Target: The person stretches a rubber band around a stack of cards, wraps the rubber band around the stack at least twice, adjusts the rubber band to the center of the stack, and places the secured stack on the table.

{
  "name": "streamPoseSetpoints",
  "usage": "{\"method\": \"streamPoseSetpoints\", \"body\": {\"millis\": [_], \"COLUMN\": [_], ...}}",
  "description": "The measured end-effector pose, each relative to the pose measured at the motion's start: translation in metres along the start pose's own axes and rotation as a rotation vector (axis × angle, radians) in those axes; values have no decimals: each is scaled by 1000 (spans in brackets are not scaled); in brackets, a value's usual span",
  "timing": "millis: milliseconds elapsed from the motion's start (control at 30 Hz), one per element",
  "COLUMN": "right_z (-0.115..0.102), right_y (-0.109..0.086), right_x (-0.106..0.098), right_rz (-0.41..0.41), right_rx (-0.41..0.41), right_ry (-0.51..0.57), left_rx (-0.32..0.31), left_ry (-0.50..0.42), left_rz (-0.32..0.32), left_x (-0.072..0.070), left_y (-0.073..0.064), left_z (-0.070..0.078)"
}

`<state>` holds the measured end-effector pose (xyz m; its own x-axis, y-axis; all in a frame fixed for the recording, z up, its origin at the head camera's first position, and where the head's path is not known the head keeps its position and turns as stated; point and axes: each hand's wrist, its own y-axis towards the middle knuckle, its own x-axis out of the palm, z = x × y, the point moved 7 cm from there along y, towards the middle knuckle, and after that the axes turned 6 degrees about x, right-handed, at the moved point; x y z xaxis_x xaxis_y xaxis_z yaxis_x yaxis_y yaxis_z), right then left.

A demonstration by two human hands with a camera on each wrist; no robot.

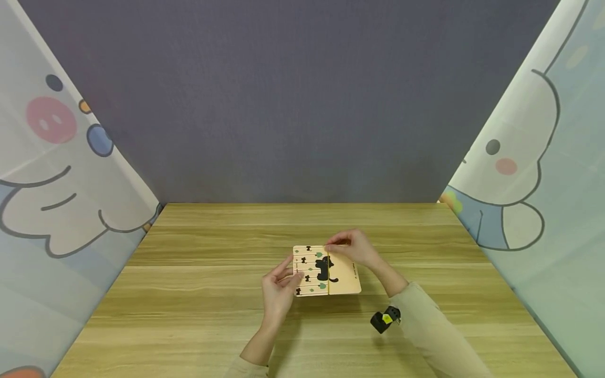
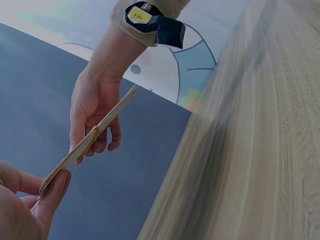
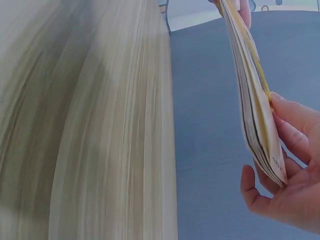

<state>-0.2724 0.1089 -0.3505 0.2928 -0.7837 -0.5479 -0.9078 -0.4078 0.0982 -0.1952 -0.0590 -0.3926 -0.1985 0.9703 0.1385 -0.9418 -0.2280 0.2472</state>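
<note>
A cream notebook (image 1: 309, 270) with black cats and green leaf shapes on its cover is held up above the table. Around its middle runs a yellow rubber band (image 1: 328, 278). The left hand (image 1: 278, 289) pinches the notebook's left edge, thumb on the cover and fingers behind. At the far edge, the right hand (image 1: 354, 248) pinches the rubber band between thumb and forefinger. In the right wrist view, layered page edges of the notebook (image 3: 255, 130) fan slightly apart near the right hand (image 3: 295, 155). The left wrist view shows the band (image 2: 92, 137) crossing it edge-on.
A wooden table (image 1: 189, 315) lies beneath both hands, with a dark grey panel (image 1: 302, 105) behind it. Cartoon-printed curtains (image 1: 47, 184) flank the sides. A black wrist camera (image 1: 385, 319) with a yellow label sits by the right sleeve.
</note>
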Motion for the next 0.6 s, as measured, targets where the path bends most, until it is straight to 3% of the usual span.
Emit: {"method": "streamPoseSetpoints", "body": {"millis": [133, 400, 600], "right_z": [-1, 28, 35], "right_y": [0, 13, 16], "right_x": [1, 4, -1], "right_rz": [-14, -36, -30], "right_rx": [14, -1, -3], "right_ry": [35, 62, 56], "left_rx": [-6, -2, 11], "left_ry": [-1, -1, 5], "left_rz": [-7, 7, 12], "left_x": [2, 0, -2], "left_y": [0, 0, 0], "left_z": [-1, -2, 0]}}
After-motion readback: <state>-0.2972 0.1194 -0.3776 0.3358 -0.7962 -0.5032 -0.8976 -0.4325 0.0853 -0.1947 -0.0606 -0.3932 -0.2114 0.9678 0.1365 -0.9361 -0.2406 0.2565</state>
